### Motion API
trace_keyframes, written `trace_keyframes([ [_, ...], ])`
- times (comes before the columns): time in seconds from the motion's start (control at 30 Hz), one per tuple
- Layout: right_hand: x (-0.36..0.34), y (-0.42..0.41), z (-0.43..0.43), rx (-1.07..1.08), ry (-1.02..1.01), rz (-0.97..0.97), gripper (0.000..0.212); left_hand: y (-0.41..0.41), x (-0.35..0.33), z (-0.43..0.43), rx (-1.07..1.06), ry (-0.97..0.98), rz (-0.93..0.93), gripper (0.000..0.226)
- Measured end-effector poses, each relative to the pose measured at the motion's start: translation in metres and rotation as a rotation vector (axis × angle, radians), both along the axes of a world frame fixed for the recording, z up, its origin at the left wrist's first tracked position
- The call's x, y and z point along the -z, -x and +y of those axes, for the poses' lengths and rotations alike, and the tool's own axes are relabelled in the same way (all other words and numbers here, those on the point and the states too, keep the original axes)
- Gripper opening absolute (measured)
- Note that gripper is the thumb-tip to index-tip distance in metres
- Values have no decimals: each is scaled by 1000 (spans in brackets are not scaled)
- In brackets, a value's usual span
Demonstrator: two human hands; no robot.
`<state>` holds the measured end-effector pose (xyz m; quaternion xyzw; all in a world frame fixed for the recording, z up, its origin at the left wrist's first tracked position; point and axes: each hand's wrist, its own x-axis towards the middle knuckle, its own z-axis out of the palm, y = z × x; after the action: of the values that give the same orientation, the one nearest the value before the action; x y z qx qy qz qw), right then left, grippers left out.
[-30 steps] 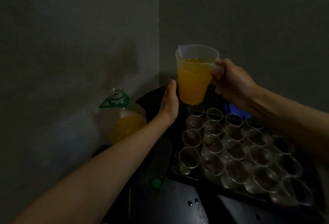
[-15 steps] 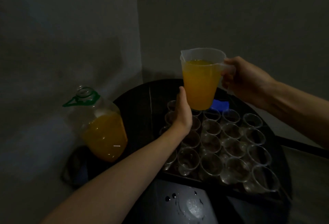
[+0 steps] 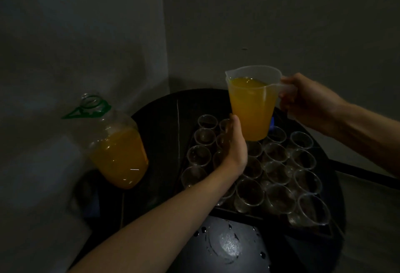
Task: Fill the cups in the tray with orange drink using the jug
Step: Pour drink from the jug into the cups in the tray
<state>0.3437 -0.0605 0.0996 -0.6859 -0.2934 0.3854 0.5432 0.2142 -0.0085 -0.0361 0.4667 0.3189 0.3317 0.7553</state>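
A clear plastic jug nearly full of orange drink hangs upright above the far rows of cups. My right hand grips its handle on the right side. My left hand is raised with straight fingers, edge-on, just left of the jug's base; whether it touches the jug I cannot tell. Below stand several empty clear plastic cups packed in rows on a dark tray. My left forearm hides some of the left cups.
A large clear bottle with a green handle ring, uncapped and partly full of orange drink, stands at the left near the wall. The tray lies on a round black table in a room corner. Something blue shows behind the jug.
The view has shifted, so bottle and tray sit further right and lower. The jug has come slightly lower toward the cups, with both hands keeping their places beside it.
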Motion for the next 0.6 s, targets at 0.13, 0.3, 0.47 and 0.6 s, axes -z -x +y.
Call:
trace_keyframes([
  [0.13, 1, 0, 1, -10, -37, 7, 14, 6, -3, -9, 9, -32, 4, 140],
  [0.3, 1, -2, 4, 7, -3, 21, 12, 8, -5, -12, 13, 18, 70, 130],
  [0.47, 5, -4, 8, -15, 17, 26, 10, 13, -4, -12, 53, -32, 176, 62],
  [0.6, 3, -6, 11, -37, 71, -22, 12, 14, -1, -10, 58, -37, 188, 63],
])
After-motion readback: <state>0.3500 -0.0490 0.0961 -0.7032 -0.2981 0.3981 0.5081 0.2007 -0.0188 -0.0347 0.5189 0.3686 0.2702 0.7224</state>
